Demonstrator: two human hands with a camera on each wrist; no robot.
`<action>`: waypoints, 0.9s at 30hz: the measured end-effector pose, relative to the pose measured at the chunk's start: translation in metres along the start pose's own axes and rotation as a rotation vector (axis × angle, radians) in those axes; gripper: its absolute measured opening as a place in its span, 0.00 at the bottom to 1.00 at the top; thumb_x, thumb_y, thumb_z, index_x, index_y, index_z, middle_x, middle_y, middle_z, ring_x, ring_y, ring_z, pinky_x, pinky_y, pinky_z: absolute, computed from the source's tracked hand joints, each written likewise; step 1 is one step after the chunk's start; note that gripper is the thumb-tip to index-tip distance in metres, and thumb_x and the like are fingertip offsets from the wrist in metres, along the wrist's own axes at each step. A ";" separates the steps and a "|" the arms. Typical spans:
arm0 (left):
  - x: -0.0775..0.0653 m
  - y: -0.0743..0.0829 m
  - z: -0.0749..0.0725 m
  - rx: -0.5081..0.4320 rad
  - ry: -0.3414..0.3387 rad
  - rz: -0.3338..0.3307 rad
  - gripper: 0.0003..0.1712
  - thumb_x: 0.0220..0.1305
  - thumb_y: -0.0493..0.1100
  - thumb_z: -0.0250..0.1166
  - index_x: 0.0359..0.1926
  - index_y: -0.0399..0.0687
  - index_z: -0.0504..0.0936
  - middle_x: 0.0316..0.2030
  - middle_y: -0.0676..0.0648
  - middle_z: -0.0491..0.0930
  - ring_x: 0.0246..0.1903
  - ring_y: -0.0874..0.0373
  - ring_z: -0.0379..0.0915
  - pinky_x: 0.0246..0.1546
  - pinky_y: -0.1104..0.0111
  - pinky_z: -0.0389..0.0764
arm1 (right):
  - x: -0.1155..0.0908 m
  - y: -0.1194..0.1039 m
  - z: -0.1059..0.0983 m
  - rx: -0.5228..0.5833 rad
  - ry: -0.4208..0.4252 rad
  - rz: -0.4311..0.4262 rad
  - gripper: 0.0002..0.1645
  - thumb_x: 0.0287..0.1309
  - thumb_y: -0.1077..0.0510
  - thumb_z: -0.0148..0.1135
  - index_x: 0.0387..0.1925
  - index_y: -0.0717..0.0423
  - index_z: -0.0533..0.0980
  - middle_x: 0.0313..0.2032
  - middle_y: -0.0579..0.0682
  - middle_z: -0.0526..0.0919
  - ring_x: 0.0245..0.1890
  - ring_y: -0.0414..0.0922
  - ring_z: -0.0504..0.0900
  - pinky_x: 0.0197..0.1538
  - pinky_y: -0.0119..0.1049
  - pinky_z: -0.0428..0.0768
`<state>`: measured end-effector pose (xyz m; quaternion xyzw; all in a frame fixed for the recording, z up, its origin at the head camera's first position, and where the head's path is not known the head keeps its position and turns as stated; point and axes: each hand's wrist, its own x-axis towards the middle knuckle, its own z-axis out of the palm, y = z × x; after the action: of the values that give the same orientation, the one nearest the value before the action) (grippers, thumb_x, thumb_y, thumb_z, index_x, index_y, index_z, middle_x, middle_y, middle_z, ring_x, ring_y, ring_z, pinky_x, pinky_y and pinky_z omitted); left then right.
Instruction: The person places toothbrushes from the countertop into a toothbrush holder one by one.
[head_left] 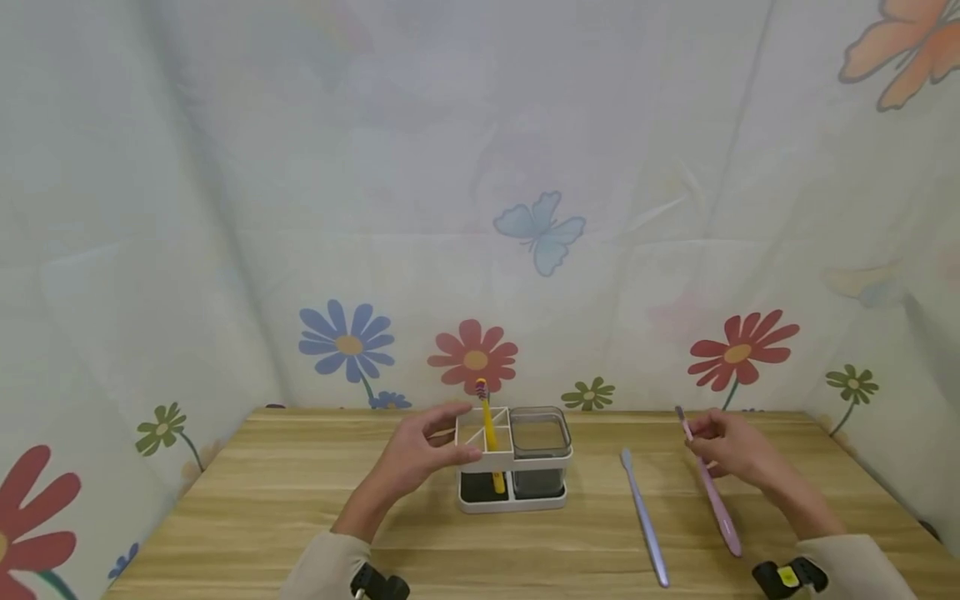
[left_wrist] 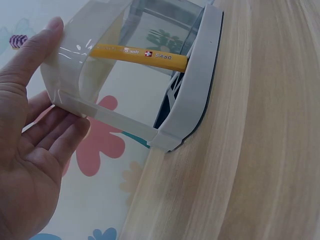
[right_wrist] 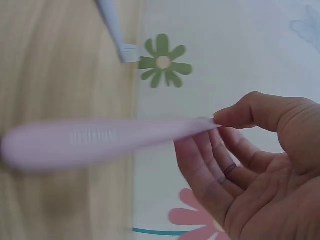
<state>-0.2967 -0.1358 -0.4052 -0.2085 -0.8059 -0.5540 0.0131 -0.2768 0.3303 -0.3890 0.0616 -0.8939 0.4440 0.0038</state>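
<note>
two sleeves (head_left: 326, 562); left hand (head_left: 412, 450) grips toothbrush holder (head_left: 528, 463), one yellow toothbrush (head_left: 490, 429) inside; right hand (head_left: 735, 448) pinches one pink toothbrush (head_left: 722, 514); one blue toothbrush (head_left: 647, 523), five o'clock; wooden table (head_left: 300, 479), floral sheet (head_left: 412, 150)

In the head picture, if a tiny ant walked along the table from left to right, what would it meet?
Left hand → white holder with a yellow toothbrush in it → pale blue toothbrush → pink toothbrush, pinched by the right hand.
</note>
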 end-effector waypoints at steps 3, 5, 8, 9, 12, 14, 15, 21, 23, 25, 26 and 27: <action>0.001 -0.001 0.000 0.003 -0.001 0.004 0.43 0.60 0.51 0.82 0.72 0.44 0.77 0.69 0.44 0.77 0.67 0.39 0.75 0.66 0.51 0.77 | -0.003 -0.006 -0.003 0.029 0.044 -0.042 0.17 0.74 0.65 0.62 0.54 0.76 0.72 0.42 0.59 0.85 0.40 0.52 0.86 0.38 0.43 0.92; 0.001 -0.001 0.000 0.001 -0.001 0.006 0.42 0.60 0.50 0.82 0.72 0.46 0.78 0.69 0.44 0.77 0.67 0.39 0.75 0.66 0.51 0.77 | -0.004 -0.009 -0.004 0.036 0.082 -0.079 0.17 0.74 0.65 0.64 0.54 0.76 0.73 0.41 0.58 0.86 0.40 0.51 0.87 0.38 0.43 0.92; 0.001 -0.001 0.000 -0.004 0.001 0.000 0.41 0.60 0.50 0.82 0.72 0.47 0.78 0.69 0.44 0.77 0.67 0.40 0.75 0.66 0.51 0.77 | -0.006 -0.012 -0.002 0.039 0.139 -0.147 0.15 0.72 0.67 0.64 0.53 0.74 0.74 0.42 0.60 0.87 0.39 0.47 0.88 0.39 0.41 0.92; 0.000 -0.002 0.000 -0.005 0.002 -0.002 0.41 0.60 0.49 0.82 0.72 0.47 0.78 0.69 0.44 0.77 0.67 0.40 0.75 0.66 0.51 0.77 | -0.006 -0.012 -0.002 0.037 0.154 -0.170 0.14 0.72 0.68 0.64 0.52 0.74 0.74 0.42 0.60 0.87 0.39 0.46 0.88 0.39 0.40 0.92; 0.000 -0.002 0.000 -0.003 0.007 -0.005 0.41 0.60 0.50 0.82 0.72 0.46 0.78 0.69 0.44 0.77 0.67 0.40 0.75 0.66 0.51 0.77 | -0.006 -0.013 -0.001 0.040 0.192 -0.227 0.12 0.72 0.69 0.64 0.51 0.72 0.74 0.44 0.63 0.87 0.39 0.41 0.88 0.40 0.38 0.91; 0.000 -0.002 0.001 -0.003 0.009 -0.006 0.41 0.60 0.50 0.82 0.72 0.47 0.78 0.69 0.44 0.77 0.67 0.39 0.75 0.66 0.51 0.77 | -0.005 -0.014 0.000 0.044 0.207 -0.247 0.11 0.72 0.70 0.64 0.51 0.72 0.74 0.45 0.63 0.87 0.38 0.39 0.87 0.40 0.37 0.91; 0.000 -0.003 0.001 -0.003 0.009 -0.006 0.41 0.61 0.50 0.82 0.72 0.46 0.78 0.69 0.43 0.77 0.67 0.39 0.75 0.66 0.50 0.77 | -0.005 -0.013 0.000 0.044 0.213 -0.254 0.11 0.72 0.70 0.64 0.51 0.72 0.74 0.45 0.64 0.86 0.38 0.37 0.87 0.40 0.36 0.91; 0.000 -0.004 0.001 -0.003 0.007 -0.006 0.42 0.61 0.49 0.82 0.73 0.45 0.77 0.70 0.44 0.77 0.68 0.39 0.74 0.66 0.50 0.77 | -0.003 -0.008 0.002 0.082 0.236 -0.300 0.11 0.73 0.69 0.63 0.51 0.72 0.74 0.45 0.63 0.87 0.39 0.36 0.87 0.41 0.34 0.91; 0.000 -0.003 0.000 -0.003 0.008 -0.008 0.41 0.60 0.49 0.82 0.72 0.46 0.78 0.70 0.44 0.77 0.68 0.39 0.74 0.66 0.50 0.77 | -0.001 -0.003 0.001 0.102 0.239 -0.322 0.11 0.72 0.70 0.63 0.52 0.72 0.74 0.44 0.58 0.88 0.38 0.37 0.87 0.41 0.35 0.91; -0.001 -0.003 0.000 -0.003 0.009 -0.010 0.41 0.60 0.49 0.82 0.72 0.47 0.78 0.70 0.44 0.77 0.68 0.39 0.74 0.66 0.50 0.77 | 0.000 0.000 0.000 0.117 0.238 -0.330 0.12 0.72 0.70 0.64 0.52 0.72 0.74 0.43 0.57 0.88 0.38 0.39 0.88 0.40 0.34 0.91; -0.001 -0.002 0.000 -0.004 0.009 -0.011 0.41 0.60 0.49 0.82 0.72 0.47 0.78 0.70 0.44 0.77 0.68 0.39 0.74 0.66 0.50 0.77 | 0.000 0.002 0.000 0.117 0.236 -0.330 0.12 0.72 0.70 0.64 0.52 0.72 0.74 0.43 0.56 0.88 0.38 0.39 0.88 0.40 0.34 0.91; -0.001 -0.002 0.000 -0.005 0.009 -0.010 0.41 0.60 0.49 0.82 0.72 0.47 0.78 0.70 0.44 0.76 0.68 0.39 0.74 0.66 0.50 0.77 | 0.000 0.002 0.000 0.109 0.233 -0.328 0.13 0.72 0.70 0.65 0.52 0.73 0.74 0.43 0.55 0.88 0.38 0.39 0.88 0.40 0.34 0.90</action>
<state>-0.2966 -0.1369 -0.4077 -0.2019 -0.8056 -0.5569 0.0132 -0.2773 0.3318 -0.3905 0.1545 -0.8400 0.4893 0.1762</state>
